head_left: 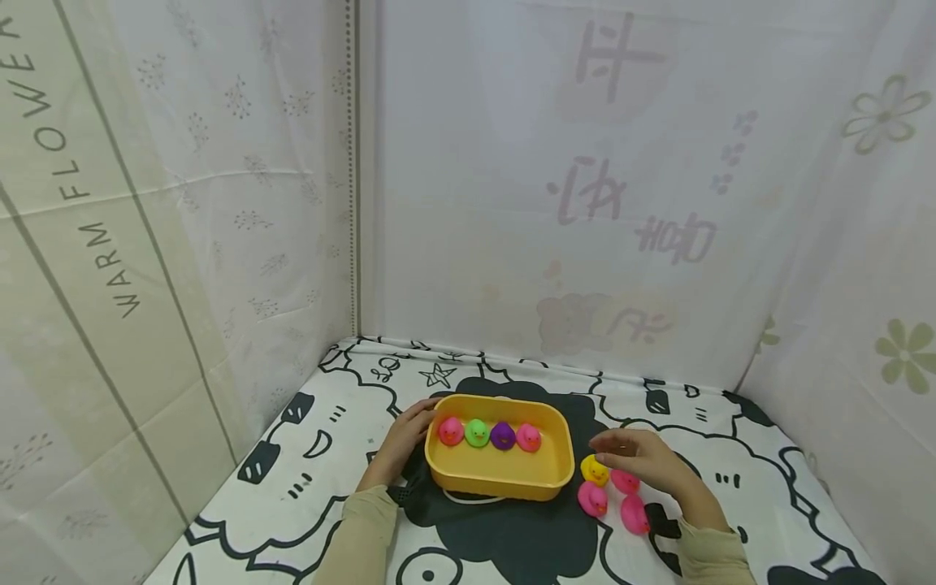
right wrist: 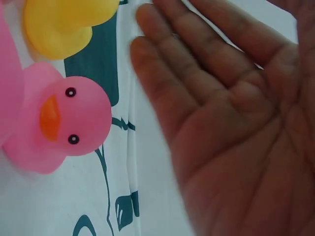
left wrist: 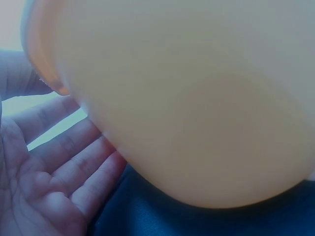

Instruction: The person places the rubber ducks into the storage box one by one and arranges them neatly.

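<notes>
A yellow plastic basin (head_left: pixel 500 471) holds a pink duck (head_left: pixel 451 431), a green duck (head_left: pixel 477 433), a purple duck (head_left: pixel 502 436) and another pink duck (head_left: pixel 529 438) in a row. My left hand (head_left: pixel 405 439) rests against the basin's left end, its fingers (left wrist: pixel 78 157) fairly straight along the outer wall. Right of the basin, my right hand (head_left: pixel 643 463) hovers over a small group of toy ducks with nothing in it. In that group are a yellow duck (head_left: pixel 595 470) and several pink ducks (head_left: pixel 592 499). One pink duck (right wrist: pixel 74 118) lies beside the fingers in the right wrist view.
A white cloth with black cartoon drawings (head_left: pixel 307 487) covers the table. Pale patterned curtains (head_left: pixel 512 203) stand behind and at both sides. A thin pale loop (head_left: pixel 471 498) shows under the basin's front edge.
</notes>
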A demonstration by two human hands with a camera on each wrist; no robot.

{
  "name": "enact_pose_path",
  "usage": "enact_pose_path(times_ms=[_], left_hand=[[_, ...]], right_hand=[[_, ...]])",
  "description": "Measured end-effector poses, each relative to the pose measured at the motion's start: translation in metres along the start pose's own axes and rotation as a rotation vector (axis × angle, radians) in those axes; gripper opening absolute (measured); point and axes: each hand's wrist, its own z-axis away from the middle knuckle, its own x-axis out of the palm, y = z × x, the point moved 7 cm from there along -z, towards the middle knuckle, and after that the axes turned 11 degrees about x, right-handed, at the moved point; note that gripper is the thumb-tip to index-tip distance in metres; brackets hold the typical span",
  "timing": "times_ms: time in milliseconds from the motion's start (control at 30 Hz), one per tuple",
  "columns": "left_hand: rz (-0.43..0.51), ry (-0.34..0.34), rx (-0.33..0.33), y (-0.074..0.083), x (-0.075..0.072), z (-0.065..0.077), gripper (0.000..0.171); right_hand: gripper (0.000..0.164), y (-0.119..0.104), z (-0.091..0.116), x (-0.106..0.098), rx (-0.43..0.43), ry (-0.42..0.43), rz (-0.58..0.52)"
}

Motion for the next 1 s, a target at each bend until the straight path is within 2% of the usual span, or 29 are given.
enact_pose_path(times_ms=[133, 267, 600, 1000], left_hand=[[-0.006, -0.002, 0.001, 0.000, -0.002, 0.000, 0.044], [-0.005, -0.002, 0.003, -0.002, -0.005, -0.001, 0.044], [-0.007, -0.007, -0.011, -0.003, -0.002, 0.001, 0.044], [0.005, -0.015, 0.006, 0.000, 0.001, -0.001, 0.042]], right_hand=[[0.033, 0.003, 0.000, 0.005, -0.008, -0.084, 0.004], [0.032, 0.006, -0.002, 0.010, 0.003, -0.120, 0.003], [0.030, 0.011, -0.003, 0.018, 0.037, -0.136, -0.038], [0.030, 0.015, -0.005, 0.017, 0.035, -0.115, 0.015]])
